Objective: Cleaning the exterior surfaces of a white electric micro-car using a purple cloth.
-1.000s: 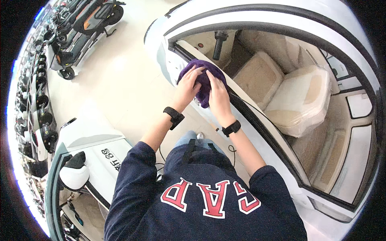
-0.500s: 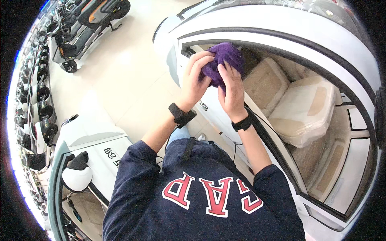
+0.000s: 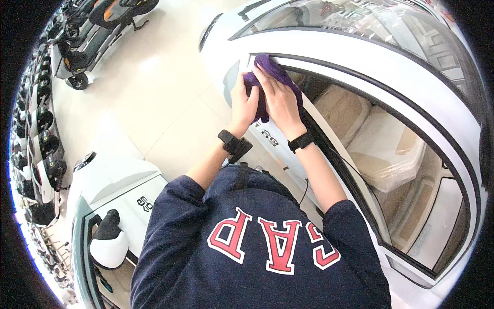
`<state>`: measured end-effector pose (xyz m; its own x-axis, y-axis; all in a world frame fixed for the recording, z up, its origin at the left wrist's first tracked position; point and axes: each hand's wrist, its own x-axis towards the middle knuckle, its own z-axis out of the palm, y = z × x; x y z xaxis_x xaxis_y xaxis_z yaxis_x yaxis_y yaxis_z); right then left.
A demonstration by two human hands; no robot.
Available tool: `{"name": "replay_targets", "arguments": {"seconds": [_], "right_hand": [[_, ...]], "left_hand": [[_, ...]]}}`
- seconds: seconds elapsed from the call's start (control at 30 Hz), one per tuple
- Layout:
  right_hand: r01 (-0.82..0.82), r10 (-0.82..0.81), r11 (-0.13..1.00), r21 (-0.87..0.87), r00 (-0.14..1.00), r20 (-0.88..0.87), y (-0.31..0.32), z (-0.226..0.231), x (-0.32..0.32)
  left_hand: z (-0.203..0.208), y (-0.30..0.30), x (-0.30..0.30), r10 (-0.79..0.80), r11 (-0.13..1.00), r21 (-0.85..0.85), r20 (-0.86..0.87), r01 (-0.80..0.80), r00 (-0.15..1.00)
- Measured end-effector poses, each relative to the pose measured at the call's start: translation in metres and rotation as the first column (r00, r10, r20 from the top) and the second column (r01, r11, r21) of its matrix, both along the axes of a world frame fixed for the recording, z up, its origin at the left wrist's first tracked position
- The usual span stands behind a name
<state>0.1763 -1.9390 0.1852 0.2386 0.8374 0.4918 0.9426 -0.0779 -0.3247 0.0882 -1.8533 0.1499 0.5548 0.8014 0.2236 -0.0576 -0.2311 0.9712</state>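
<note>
The purple cloth [image 3: 278,71] lies against the front corner of the side window opening of a white car [image 3: 309,44]. The left grip [image 3: 243,105] holds the cloth's near edge between thumb and fingers. The right grip [image 3: 283,105] rests over the cloth with its fingers stretched forward; whether it also pinches the cloth, I cannot tell. Through the opening shows a beige seat [image 3: 386,154] in clear plastic. At far left, scooters [image 3: 77,59] stand on a pale floor [image 3: 159,98]
</note>
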Motion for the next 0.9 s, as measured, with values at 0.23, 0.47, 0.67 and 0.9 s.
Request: {"name": "replay_targets", "arguments": {"seconds": [0.23, 0.47, 0.67, 0.9], "right_hand": [[-0.025, 0.012, 0.992, -0.123, 0.995, -0.103, 0.031, -0.035, -0.003], [-0.06, 0.009, 0.986, -0.158, 0.952, -0.305, 0.026, -0.015, -0.012], [0.064, -0.091, 0.99, -0.126, 0.972, -0.215, -0.013, -0.027, -0.015], [0.217, -0.247, 0.964, -0.155, 0.946, -0.209, -0.07, -0.02, -0.041]], "left_hand": [[-0.052, 0.036, -0.015, 0.017, 1.0, -0.007, -0.206, -0.019, 0.978], [-0.054, 0.044, -0.028, -0.148, 0.988, -0.056, -0.162, 0.141, 0.976], [-0.032, 0.029, -0.026, -0.307, 0.924, 0.144, -0.273, 0.355, 0.912], [-0.036, -0.003, -0.022, -0.545, 0.772, 0.243, -0.224, 0.588, 0.808]]}}
